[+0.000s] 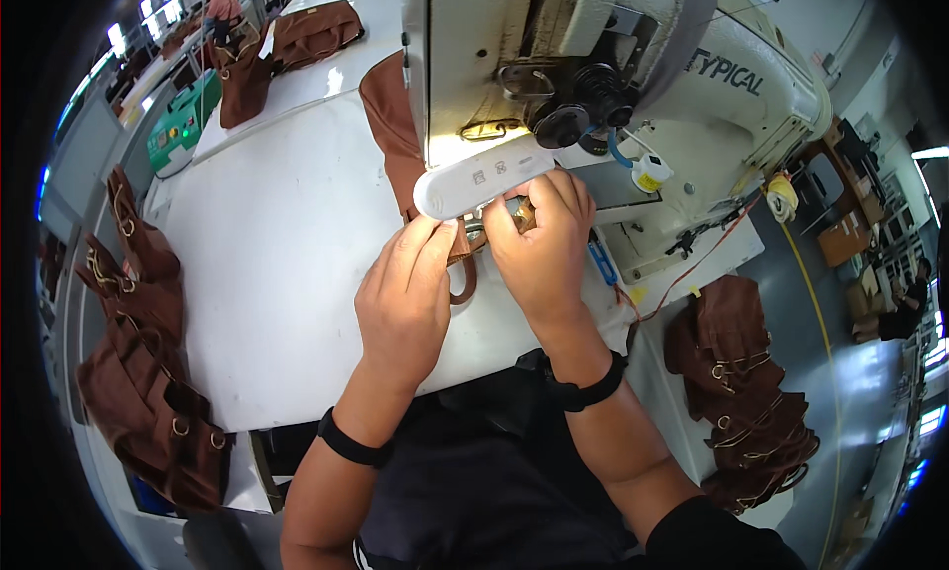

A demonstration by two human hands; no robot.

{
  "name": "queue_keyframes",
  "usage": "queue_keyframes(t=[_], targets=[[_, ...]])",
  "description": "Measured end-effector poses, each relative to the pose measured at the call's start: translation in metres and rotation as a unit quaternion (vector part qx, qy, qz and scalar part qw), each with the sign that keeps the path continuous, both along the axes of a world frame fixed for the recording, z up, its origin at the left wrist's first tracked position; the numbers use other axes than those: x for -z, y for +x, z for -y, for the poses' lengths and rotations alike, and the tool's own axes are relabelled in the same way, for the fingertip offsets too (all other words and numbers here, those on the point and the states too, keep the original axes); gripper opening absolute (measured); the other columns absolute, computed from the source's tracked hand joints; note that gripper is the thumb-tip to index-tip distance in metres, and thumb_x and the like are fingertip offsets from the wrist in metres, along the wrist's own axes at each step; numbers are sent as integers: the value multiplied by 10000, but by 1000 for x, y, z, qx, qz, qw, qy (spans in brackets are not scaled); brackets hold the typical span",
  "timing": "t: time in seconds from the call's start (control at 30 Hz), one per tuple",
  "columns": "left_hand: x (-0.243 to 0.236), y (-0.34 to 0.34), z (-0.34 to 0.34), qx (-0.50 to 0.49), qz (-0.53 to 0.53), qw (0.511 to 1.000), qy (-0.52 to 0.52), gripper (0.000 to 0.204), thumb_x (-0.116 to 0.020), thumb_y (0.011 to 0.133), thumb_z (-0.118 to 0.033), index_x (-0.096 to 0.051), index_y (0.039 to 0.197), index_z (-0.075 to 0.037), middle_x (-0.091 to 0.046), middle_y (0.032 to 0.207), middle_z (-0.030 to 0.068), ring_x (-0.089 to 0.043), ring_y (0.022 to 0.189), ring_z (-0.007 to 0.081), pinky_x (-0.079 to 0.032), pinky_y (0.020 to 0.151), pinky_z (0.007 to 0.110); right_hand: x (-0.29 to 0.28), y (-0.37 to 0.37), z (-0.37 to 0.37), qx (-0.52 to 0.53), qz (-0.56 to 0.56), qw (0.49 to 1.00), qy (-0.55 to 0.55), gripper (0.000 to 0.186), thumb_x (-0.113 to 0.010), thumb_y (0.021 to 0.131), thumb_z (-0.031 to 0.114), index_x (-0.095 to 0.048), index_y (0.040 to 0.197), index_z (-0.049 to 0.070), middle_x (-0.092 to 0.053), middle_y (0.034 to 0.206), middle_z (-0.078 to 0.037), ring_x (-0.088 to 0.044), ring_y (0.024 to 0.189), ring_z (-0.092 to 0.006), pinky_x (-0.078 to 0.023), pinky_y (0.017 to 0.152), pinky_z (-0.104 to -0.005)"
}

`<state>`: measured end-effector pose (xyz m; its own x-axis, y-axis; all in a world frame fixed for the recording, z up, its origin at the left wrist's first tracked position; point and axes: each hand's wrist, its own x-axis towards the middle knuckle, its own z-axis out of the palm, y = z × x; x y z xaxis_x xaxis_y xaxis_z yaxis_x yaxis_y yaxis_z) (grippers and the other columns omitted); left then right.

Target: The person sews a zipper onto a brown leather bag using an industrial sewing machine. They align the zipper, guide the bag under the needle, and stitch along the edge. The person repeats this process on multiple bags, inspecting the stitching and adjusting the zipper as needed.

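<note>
A white worktable [267, 234] runs through a sewing workshop, with a cream sewing machine [633, 86] at twelve o'clock. The left hand [405, 298] lies flat, fingers pressed together, on a brown leather piece [395, 135] — its strap loops out just beside the thumb. The right hand [542, 244] pinches that piece under the machine's white lamp bar [484, 179]. Brown bags are piled at nine o'clock [138, 372] and four o'clock [741, 392].
</note>
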<state>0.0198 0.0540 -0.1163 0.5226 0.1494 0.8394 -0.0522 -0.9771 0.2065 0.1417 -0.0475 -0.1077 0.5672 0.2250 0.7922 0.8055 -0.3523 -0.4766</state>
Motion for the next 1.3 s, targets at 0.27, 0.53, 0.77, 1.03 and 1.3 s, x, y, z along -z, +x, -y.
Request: queue_keyframes(t=[0.27,0.53,0.77,1.03,1.3], targets=[[-5,-5,-8,47,4,999,-20,426,-626,759,151,-712,1151,8,-742,1154,167,-719,1074,333,-586,939,394,-58,17,93,-177,21,984,-24,125,-697,928,39,-692,1050,11,-706,1061,-132,-675,999,-246,-518,909,-354],[-1,-4,-3,20,-13,997,-74,377,-612,765,142,-730,1086,-15,-747,1095,145,-712,1048,314,-575,900,387,-208,150,239,103,155,982,-14,292,-597,1045,207,-711,1197,-14,-719,1146,-78,-645,1103,-160,-457,1035,-291],[13,4,9,13,-9,992,-128,413,-574,810,167,-675,1165,-18,-730,1125,147,-684,1044,311,-527,935,391,-259,341,274,130,-307,934,-128,506,-595,1006,413,-696,1267,-9,-726,1164,-98,-664,1041,-159,-491,949,-278],[1,1,2,25,-29,986,-159,360,-614,816,133,-719,1120,-29,-747,1144,141,-693,1098,282,-516,979,367,-183,308,277,99,-148,978,108,584,-589,1016,504,-700,1263,-14,-728,1112,-76,-666,943,-141,-501,863,-259],[2,-2,-3,56,-37,988,-142,370,-594,803,157,-720,1111,-6,-730,1201,189,-679,1158,314,-530,981,381,-135,312,325,150,-19,984,91,545,-534,1051,503,-704,1294,46,-735,1152,-102,-653,1051,-146,-482,953,-283]])
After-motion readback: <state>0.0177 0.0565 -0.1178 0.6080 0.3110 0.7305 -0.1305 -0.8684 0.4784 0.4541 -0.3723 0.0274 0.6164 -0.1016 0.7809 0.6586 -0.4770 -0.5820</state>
